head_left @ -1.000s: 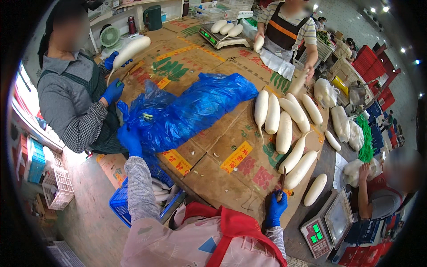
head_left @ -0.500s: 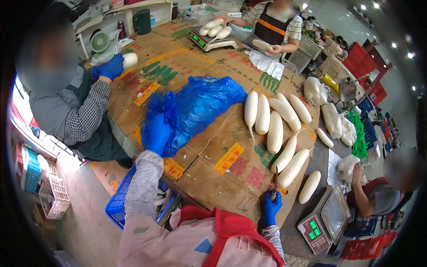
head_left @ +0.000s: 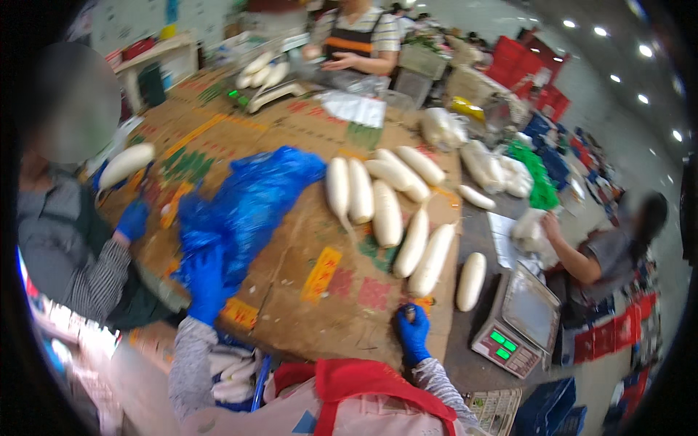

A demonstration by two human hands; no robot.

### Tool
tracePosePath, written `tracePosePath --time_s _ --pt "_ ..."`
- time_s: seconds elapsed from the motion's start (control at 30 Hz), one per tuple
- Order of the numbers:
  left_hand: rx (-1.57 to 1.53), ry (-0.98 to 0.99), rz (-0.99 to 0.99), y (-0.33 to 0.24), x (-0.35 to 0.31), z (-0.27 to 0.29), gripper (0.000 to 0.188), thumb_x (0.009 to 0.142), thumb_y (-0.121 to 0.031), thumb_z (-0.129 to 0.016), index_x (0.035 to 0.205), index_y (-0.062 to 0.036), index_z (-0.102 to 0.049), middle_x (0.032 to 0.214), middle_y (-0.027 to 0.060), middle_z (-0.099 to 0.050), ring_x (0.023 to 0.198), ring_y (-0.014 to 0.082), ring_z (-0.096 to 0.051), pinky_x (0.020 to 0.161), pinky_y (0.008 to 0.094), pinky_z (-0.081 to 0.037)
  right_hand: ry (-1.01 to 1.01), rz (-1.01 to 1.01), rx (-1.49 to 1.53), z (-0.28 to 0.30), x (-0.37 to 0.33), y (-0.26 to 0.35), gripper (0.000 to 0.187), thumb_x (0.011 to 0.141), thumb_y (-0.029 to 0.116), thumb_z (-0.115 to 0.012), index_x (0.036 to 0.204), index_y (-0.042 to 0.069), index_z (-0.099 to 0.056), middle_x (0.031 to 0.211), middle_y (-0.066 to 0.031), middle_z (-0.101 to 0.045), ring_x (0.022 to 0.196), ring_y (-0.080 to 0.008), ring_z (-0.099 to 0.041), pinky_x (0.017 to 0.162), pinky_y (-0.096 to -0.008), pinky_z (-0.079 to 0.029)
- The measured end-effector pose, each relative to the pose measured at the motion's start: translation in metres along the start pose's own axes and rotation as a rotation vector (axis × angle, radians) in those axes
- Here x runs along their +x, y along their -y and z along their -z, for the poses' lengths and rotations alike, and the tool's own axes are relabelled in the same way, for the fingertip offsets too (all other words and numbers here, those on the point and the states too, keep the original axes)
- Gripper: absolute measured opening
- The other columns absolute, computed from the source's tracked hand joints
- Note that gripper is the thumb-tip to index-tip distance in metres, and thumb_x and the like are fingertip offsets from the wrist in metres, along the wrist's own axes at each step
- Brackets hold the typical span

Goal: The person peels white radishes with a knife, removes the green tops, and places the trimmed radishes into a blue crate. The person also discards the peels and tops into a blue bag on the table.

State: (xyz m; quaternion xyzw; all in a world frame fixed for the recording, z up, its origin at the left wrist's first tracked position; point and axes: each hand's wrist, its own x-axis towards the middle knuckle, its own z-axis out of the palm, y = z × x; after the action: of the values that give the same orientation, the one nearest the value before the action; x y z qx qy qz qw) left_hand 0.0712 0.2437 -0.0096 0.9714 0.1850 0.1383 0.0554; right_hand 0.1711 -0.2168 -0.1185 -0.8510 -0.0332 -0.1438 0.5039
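Note:
At the left, my left hand (head_left: 207,282), in a blue glove, grips the near end of a crumpled blue plastic bag (head_left: 265,185) lying on the cardboard-covered table (head_left: 280,305). My right hand (head_left: 414,336), also blue-gloved, is closed around a knife (head_left: 410,313) near the table's front edge. Only the handle end shows clearly; the blade is hard to make out. Just beyond that hand lies a long white radish (head_left: 432,260). Several more white radishes (head_left: 387,214) lie side by side to the right of the bag.
A digital scale (head_left: 520,320) and a single radish (head_left: 471,282) are at the right. Another scale (head_left: 273,94) carries radishes at the far side. Co-workers stand left, far and right; the left one holds a radish (head_left: 127,166). Below the table edge, a blue crate (head_left: 260,381) holds radishes.
The view has swung, shifting the table leftward. My left hand stays on the bag and my right on the knife, whose blade stood out earlier. The left co-worker's radish now shows fully.

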Motion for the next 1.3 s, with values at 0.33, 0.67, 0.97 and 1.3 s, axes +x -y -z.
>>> tracePosePath --time_s 0.33,0.67,0.97,1.3 --pt "0.204 -0.160 0.209 0.011 0.004 -0.069 0.079 0.080 -0.005 -0.065 0.148 -0.0030 -0.024 0.137 0.0204 -0.044 0.123 0.0385 -0.044 0.106 0.0471 -0.032 0.061 -0.060 0.032 0.001 0.001 0.011 0.019 0.084 0.017 -0.067 0.100 0.006 -0.064 0.091 -0.0095 -0.067 0.084 -0.0191 -0.064 0.076 -0.0329 -0.050" --pt "-0.357 -0.170 0.335 -0.005 0.005 0.006 0.035 0.085 -0.019 -0.061 0.117 -0.0057 -0.062 0.112 0.0189 -0.065 0.099 0.0369 -0.061 0.084 0.0446 -0.047 0.092 -0.075 0.077 -0.002 0.004 0.018 0.024 0.083 0.018 -0.066 0.104 0.007 -0.064 0.098 -0.0153 -0.066 0.091 -0.0275 -0.065 0.080 -0.0364 -0.050" --pt "-0.441 -0.007 0.273 -0.028 -0.014 -0.017 0.022 0.081 -0.016 -0.061 0.100 -0.0061 -0.064 0.087 0.0192 -0.067 0.075 0.0368 -0.064 0.064 0.0464 -0.050 0.081 -0.099 0.260 0.001 0.002 0.010 0.004 0.082 0.003 -0.061 0.084 0.002 -0.058 0.076 0.0004 -0.055 0.071 -0.0098 -0.050 0.067 -0.0263 -0.044" --pt "-0.344 -0.404 0.107 -0.041 -0.025 -0.065 0.012 0.071 -0.004 -0.059 0.082 -0.0073 -0.059 0.072 0.0198 -0.059 0.069 0.0423 -0.057 0.058 0.0513 -0.041 0.040 -0.063 0.216 -0.004 0.005 0.002 0.004 0.087 0.006 -0.059 0.083 0.003 -0.057 0.074 0.0005 -0.054 0.068 -0.0095 -0.048 0.065 -0.0264 -0.042"
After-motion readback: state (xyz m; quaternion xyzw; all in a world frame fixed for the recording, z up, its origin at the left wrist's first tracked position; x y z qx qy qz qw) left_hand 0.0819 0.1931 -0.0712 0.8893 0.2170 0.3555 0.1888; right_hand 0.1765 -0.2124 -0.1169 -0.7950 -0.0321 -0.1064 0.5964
